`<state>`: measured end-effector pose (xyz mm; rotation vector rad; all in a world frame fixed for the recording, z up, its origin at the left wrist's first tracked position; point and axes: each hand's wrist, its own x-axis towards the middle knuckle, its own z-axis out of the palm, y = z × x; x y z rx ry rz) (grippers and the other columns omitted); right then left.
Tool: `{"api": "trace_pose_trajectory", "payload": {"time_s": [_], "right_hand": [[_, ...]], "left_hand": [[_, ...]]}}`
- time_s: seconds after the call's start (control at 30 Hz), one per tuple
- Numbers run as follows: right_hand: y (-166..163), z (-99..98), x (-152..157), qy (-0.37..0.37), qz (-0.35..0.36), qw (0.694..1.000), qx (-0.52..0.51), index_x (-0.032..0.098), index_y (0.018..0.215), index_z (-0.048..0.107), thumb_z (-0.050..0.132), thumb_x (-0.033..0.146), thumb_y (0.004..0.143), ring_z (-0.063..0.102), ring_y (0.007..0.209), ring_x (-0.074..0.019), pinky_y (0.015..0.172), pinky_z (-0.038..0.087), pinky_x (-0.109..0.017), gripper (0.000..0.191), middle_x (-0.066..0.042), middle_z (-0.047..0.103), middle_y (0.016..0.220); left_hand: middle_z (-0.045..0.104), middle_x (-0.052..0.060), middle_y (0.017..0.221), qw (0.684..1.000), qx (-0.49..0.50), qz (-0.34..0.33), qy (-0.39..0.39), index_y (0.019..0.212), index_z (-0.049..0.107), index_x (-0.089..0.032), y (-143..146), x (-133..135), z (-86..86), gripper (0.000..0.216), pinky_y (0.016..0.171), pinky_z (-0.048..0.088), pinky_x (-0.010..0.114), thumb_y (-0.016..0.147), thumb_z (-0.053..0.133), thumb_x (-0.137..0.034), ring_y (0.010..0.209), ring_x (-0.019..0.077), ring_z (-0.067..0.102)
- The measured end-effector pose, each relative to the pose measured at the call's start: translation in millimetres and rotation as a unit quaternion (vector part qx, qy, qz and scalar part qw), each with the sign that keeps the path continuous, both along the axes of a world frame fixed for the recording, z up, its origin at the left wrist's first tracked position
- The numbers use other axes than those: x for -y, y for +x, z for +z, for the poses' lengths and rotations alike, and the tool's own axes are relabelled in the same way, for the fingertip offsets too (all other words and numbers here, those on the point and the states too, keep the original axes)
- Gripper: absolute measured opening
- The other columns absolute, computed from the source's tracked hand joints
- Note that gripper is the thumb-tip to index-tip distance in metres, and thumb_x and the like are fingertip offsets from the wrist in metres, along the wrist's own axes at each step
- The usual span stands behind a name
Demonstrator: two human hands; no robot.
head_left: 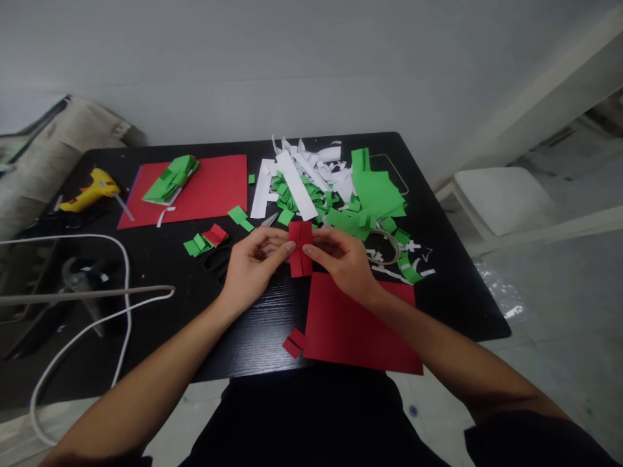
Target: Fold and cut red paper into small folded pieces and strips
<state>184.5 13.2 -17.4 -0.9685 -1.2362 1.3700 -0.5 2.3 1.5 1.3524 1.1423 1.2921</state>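
Both my hands meet over the middle of a black table (pixel 263 324) on a small folded red paper piece (pixel 300 250). My left hand (pixel 253 263) pinches its left side with thumb and forefinger. My right hand (pixel 341 259) pinches its right side the same way. The piece stands upright with a crease down its middle. A red paper sheet (pixel 355 327) lies flat just under my right wrist, and a small folded red scrap (pixel 294 342) sits at that sheet's near left corner.
A heap of white and green paper strips (pixel 321 185) lies behind my hands, with a tape roll (pixel 387 246) at right. Another red sheet (pixel 204 188) carries folded green paper (pixel 171 178). A yellow glue gun (pixel 90 190), white cable (pixel 97 324) and black scissors (pixel 219 259) lie left.
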Motion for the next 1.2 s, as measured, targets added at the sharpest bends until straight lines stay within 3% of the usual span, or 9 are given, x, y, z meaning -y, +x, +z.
{"api": "trace_pose_trajectory", "payload": {"time_s": [0.63, 1.07, 1.2], "right_hand": [[0.1, 2.2, 0.6, -0.016, -0.017, 1.0, -0.011, 0.025, 0.097, 0.081, 0.092, 0.038, 0.074, 0.078, 0.092, -0.0216, 0.092, 0.065, -0.042, 0.028, -0.003, 0.083, 0.096], [0.3, 0.9, -0.4, -0.022, -0.009, 1.0, -0.005, 0.023, 0.097, 0.079, 0.092, 0.04, 0.074, 0.078, 0.093, -0.0221, 0.091, 0.065, -0.042, 0.031, -0.004, 0.082, 0.096], [0.4, 1.7, -0.2, -0.023, 0.005, 1.0, -0.007, 0.025, 0.102, 0.076, 0.088, 0.044, 0.077, 0.078, 0.088, -0.0218, 0.085, 0.067, -0.041, 0.034, -0.002, 0.08, 0.091]], "left_hand": [[0.074, -0.001, 0.069, 1.0, 0.01, 0.005, -0.004, 0.087, 0.075, -0.019, 1.2, 0.5, -0.3, 0.011, 0.056, 0.056, 0.022, 0.08, 0.083, -0.02, 0.056, 0.0108, 0.065], [0.076, 0.0, 0.076, 1.0, 0.019, -0.002, -0.013, 0.091, 0.075, -0.018, 1.6, 0.4, -0.5, 0.014, 0.065, 0.058, 0.024, 0.081, 0.084, -0.022, 0.064, 0.0111, 0.067], [0.074, 0.001, 0.079, 0.999, 0.015, -0.006, -0.027, 0.092, 0.073, -0.017, 0.4, -0.9, 1.5, 0.017, 0.066, 0.057, 0.024, 0.081, 0.083, -0.025, 0.067, 0.0114, 0.066]]}}
